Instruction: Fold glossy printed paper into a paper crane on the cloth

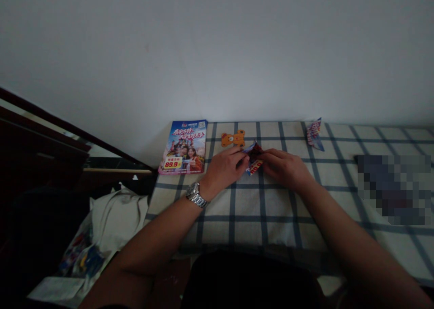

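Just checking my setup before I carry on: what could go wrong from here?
The printed paper is small and tightly folded between the left hand and right hand, so it might slip or tear. The bear cutout lies close to the left hand and could get knocked out of place.
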